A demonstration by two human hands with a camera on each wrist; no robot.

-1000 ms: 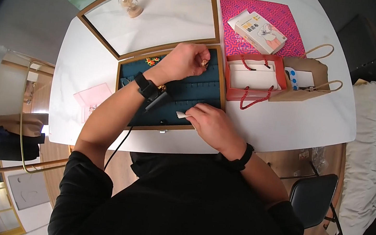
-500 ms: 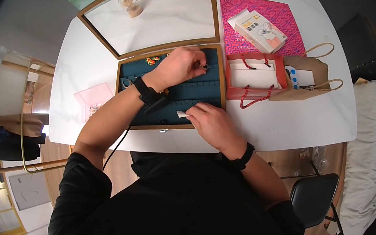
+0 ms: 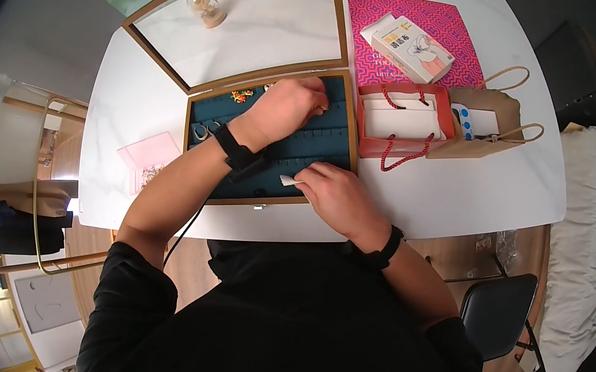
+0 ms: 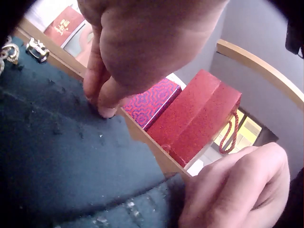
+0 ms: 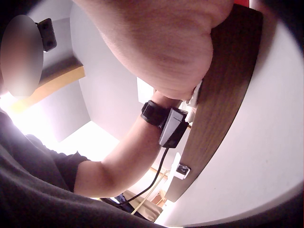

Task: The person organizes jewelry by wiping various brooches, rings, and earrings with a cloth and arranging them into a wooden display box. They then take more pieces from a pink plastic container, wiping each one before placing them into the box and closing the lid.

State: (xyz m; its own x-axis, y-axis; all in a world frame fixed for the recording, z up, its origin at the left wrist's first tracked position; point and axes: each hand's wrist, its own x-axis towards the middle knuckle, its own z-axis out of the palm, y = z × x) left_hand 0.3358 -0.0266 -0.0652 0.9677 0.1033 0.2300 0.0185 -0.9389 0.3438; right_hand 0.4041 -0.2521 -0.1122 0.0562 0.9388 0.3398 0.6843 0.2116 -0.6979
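Observation:
A wooden jewelry box (image 3: 355, 137) lined with dark teal velvet lies with its glass lid (image 3: 347, 20) raised at the back. My left hand (image 3: 285, 109) reaches over its back right part, fingertips pinched together right at the velvet (image 4: 61, 137). The small ring they pinch is almost wholly hidden by the fingers. Near the front right corner, my right hand (image 3: 342, 199) pinches a small white cloth (image 3: 288, 181) between thumb and fingers. A colourful piece of jewelry (image 3: 241, 95) sits at the back left, and silvery hoops (image 3: 204, 130) lie at the left edge. In the left wrist view another ring (image 4: 37, 50) stands in the velvet.
Right of the box stand a red gift bag (image 3: 363, 144) and a brown paper bag (image 3: 504, 124). Behind them a white carton (image 3: 414, 52) lies on a pink patterned sheet (image 3: 459, 37). An opened pink case (image 3: 145, 150) is at the left. A cable (image 3: 187, 231) hangs from my left wrist.
My left hand has lowered slightly and turned knuckles up over the velvet, hiding the ring seen between its fingertips before. My right hand keeps its place with the cloth.

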